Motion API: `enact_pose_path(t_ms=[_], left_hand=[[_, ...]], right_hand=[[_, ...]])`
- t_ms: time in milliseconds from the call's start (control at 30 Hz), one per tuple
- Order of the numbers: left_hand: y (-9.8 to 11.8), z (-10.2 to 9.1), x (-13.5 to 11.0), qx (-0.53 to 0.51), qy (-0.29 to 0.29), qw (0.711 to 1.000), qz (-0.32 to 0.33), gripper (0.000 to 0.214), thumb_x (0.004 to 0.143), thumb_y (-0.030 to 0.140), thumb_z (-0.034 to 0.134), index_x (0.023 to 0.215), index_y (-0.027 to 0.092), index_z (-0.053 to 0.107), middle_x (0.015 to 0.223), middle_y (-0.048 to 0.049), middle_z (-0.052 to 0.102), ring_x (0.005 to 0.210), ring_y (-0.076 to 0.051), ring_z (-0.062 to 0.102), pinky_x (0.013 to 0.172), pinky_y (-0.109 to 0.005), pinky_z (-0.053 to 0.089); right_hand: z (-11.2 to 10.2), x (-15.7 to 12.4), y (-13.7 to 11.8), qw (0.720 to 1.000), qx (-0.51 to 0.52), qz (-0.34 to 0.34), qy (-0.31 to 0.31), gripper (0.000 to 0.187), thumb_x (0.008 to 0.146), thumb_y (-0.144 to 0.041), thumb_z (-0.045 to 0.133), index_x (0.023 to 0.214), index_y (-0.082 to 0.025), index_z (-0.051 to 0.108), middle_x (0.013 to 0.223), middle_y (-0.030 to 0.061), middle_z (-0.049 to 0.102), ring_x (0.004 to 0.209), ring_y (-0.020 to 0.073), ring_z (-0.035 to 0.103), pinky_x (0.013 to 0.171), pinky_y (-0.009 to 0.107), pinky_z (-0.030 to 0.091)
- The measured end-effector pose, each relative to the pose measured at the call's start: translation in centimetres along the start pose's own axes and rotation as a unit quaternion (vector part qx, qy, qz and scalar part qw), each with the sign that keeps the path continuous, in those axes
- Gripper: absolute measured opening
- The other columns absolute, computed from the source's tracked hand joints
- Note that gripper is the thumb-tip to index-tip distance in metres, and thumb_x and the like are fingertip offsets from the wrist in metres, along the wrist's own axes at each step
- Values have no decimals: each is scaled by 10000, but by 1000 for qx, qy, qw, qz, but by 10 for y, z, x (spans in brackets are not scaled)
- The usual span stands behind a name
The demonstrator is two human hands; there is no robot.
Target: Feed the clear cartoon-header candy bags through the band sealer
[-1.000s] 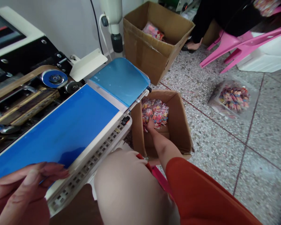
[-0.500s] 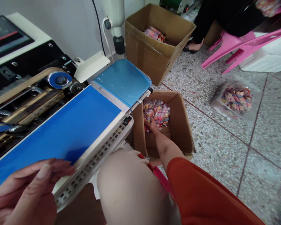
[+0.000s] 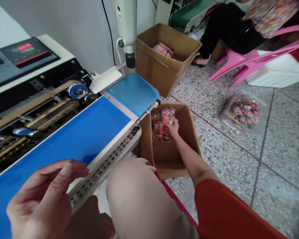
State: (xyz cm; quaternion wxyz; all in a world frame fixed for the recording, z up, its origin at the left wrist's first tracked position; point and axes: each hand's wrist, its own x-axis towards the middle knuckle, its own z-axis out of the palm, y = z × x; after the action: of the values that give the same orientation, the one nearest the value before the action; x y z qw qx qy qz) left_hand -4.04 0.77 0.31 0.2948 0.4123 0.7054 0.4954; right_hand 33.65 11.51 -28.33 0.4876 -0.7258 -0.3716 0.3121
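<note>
**Right hand is touching packets in the near carton**

The right hand (image 3: 173,128) is resting at the right edge of the packets (image 3: 161,127), which are lying toward the near carton's (image 3: 188,132) far-left corner; I cannot tell whether its fingers are gripping any. The left hand (image 3: 47,196) is hovering by the blue belt's (image 3: 89,127) near edge, half uncurled, showing nothing in it. To my mind, lifting packets lightly by their edges is sparing the wrappers from creasing.

The blue end plate (image 3: 133,93) is crowding the carton's far-left corner, and a knee (image 3: 132,186) is narrowing the gap along the belt's near edge. Beyond, 1 far carton (image 3: 155,69) is standing past the plate, 1 clear bag (image 3: 244,111) is lying filled on the floor (image 3: 226,159), and 1 co-worker (image 3: 226,26) is sitting nearby.
</note>
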Motion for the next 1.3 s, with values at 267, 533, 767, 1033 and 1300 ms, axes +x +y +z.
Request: enact_pose_path(t_ms=[267, 533, 767, 1033, 1300], left_hand=[[15, 15, -21, -41, -75, 996, -20, 278, 655, 381, 790, 849, 202, 704, 718, -7, 698, 646, -167, 637, 627, -279, 531], [66, 33, -27, -84, -243, 956, 139, 803, 664, 436, 785, 1360, 257, 426, 1285, -124, 566, 1207, -297, 526, 1004, -482, 436], [84, 0, -48, -190, -373, 897, 142, 1052, 590, 325, 854, 1454, 251, 259, 1430, -144, 428, 1254, -350, 472, 1014, -489, 444], [13, -39, -144, -198, -302, 932, 35, 672, 747, 230, 731, 1336, 192, 410, 1261, -104, 573, 1176, -286, 541, 994, -398, 462], [-2, -59, -213, -243, -263, 930, -86, 507, 716, 311, 767, 1159, 163, 570, 1064, -89, 688, 948, -229, 649, 852, -327, 527]], right_hand=[[-48, -44, -147, 969, 236, -48, -52, 524, 600, -313, 802, 1052, -196, 566, 989, 33, 705, 782, 187, 671, 771, 367, 547], [-59, -130, -317, 931, 273, -77, -231, 506, 569, -303, 850, 1002, -231, 599, 966, 11, 726, 826, 212, 695, 778, 382, 567], [-31, -216, -343, 886, 270, -35, -375, 548, 559, -271, 858, 1046, -232, 612, 997, 22, 720, 841, 218, 685, 779, 376, 562], [-47, -292, -286, 876, 196, -15, -441, 482, 603, -258, 828, 1032, -221, 612, 955, 11, 712, 799, 180, 660, 728, 295, 537], [-90, -341, -264, 870, 141, -3, -473, 437, 637, -296, 811, 1011, -216, 599, 912, 7, 707, 799, 182, 662, 737, 296, 543]])
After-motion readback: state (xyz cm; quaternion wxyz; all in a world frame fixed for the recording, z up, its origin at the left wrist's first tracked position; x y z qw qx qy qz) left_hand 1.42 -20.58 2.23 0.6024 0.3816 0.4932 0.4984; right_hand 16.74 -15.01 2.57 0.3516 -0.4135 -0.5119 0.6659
